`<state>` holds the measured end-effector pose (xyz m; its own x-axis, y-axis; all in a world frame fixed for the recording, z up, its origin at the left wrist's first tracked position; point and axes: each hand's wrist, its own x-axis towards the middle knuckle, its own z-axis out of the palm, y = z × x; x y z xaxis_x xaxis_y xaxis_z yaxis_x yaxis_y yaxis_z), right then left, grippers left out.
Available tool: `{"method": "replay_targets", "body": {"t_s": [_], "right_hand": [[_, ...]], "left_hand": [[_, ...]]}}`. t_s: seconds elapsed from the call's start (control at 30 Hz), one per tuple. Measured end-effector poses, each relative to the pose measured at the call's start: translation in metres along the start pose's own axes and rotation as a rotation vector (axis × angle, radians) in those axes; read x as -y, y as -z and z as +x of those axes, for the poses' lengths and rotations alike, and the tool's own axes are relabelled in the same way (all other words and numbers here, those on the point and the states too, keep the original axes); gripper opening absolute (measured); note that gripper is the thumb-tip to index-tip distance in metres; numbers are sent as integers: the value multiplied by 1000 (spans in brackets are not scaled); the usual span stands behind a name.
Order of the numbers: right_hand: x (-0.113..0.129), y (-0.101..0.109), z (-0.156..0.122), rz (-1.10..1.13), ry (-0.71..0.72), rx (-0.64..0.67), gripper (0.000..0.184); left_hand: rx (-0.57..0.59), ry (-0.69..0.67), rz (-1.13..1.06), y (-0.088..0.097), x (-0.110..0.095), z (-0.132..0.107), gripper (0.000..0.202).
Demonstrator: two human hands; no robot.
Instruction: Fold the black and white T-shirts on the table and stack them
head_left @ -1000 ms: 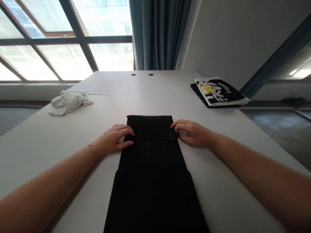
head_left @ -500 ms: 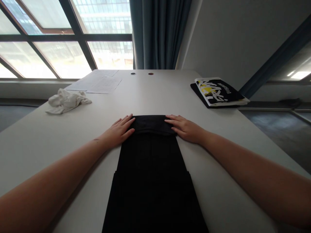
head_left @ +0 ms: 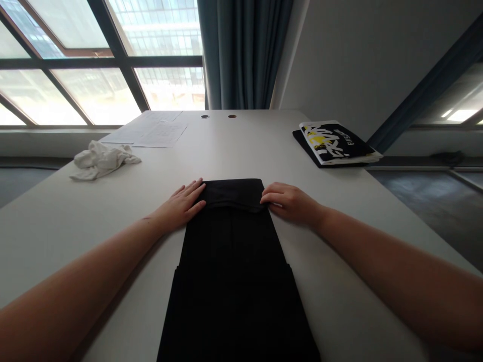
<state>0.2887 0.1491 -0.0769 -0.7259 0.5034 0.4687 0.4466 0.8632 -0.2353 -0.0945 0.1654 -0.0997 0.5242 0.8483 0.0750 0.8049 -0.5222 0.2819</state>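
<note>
A black garment (head_left: 234, 281) lies in a long folded strip running from the front of the white table (head_left: 151, 271) to the middle. Its far end is turned back as a flap (head_left: 234, 195). My left hand (head_left: 186, 201) rests flat on the left edge of that flap, fingers spread and straight. At the flap's right edge, my right hand (head_left: 289, 201) has its fingers curled in and pinches the cloth near the lower corner. The garment's kind cannot be made out from its folded shape.
A crumpled white cloth (head_left: 103, 160) lies at the left, in front of some paper sheets (head_left: 160, 133). On the right is a folded black, white and yellow printed item (head_left: 337, 143) on top of something black. Two cable holes sit near the table's far edge, before a blue curtain (head_left: 241, 55).
My right hand has gone from lying flat with fingers stretched on the flap to a pinch at its right edge. My left hand stays where it was.
</note>
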Motion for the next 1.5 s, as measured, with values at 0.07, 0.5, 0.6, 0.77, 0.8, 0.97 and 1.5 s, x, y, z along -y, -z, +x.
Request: {"method": "replay_targets", "body": {"t_s": [0.07, 0.5, 0.6, 0.77, 0.8, 0.97, 1.5], "right_hand": [[2, -3, 3, -26, -17, -5, 22], [-13, 7, -5, 100, -84, -41, 39], [-13, -2, 12, 30, -206, -196, 42], [-17, -31, 31, -23, -288, 50, 53], [-18, -37, 30, -30, -303, 131, 57], [-23, -44, 20, -103, -365, 285, 69], [62, 9, -12, -72, -124, -59, 32]], "left_hand": [[3, -4, -2, 1, 0, 1, 76], [-9, -48, -118, 18, 12, -4, 86], [-200, -25, -188, 20, 0, 9, 78], [-175, -126, -28, 5, -41, 37, 69], [-126, -147, 19, -1, -46, 40, 69], [18, -201, 116, -11, -47, 37, 65], [-38, -407, -58, 37, -84, -43, 38]]}}
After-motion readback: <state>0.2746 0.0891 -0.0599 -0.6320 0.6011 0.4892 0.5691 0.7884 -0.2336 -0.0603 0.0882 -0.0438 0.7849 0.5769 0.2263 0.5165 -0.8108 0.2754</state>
